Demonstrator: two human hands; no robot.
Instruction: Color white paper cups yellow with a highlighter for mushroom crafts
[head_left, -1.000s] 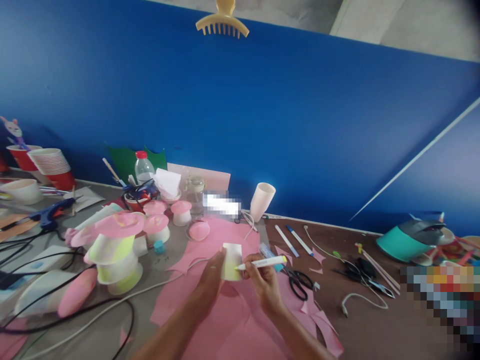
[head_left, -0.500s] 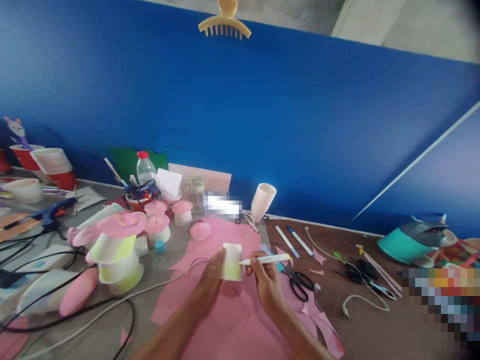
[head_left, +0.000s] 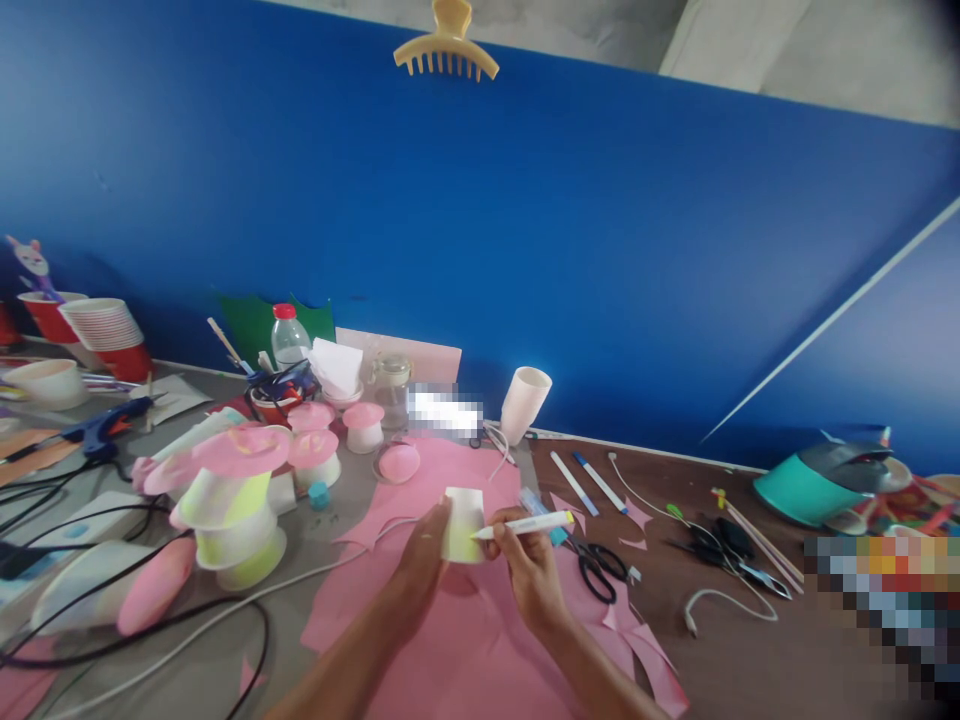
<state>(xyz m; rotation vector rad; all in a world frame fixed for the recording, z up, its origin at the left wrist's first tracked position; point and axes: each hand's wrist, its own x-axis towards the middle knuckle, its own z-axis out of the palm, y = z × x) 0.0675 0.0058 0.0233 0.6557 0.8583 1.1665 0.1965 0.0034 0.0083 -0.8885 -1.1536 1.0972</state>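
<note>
- The left hand (head_left: 421,560) wraps its fingers and thumb around a small paper cup (head_left: 463,523), turned upside down over the pink sheet; the cup is white near its flat base and yellow-green lower down.
- The right hand (head_left: 529,570) pinches a white, round-barrelled marker (head_left: 525,525) between thumb and fingers, with its tip touching the cup's side.
- Both are held just above a large sheet of soft-looking pink foam paper (head_left: 465,640) with irregular cut edges, which lies on the desk (head_left: 750,650); small pink offcuts lie scattered to the right.
- Just right of the marker lie black-handled scissors (head_left: 600,567), and beyond them two slim pens (head_left: 587,481) and a thin white cable (head_left: 705,600).
- To the left stand mushroom-shaped pieces (head_left: 232,480): upturned cups capped with round pink domes, some with yellow-green stems.
- Behind them are a clear plastic bottle with a red cap (head_left: 287,338), a small glass jar (head_left: 391,380) and a leaning white paper cup (head_left: 524,402).
- A blue glue gun (head_left: 101,430) and black cords (head_left: 150,620) lie at the far left, near a stack of red cups (head_left: 105,335).
- A smooth blue wall (head_left: 525,250) backs the desk.
</note>
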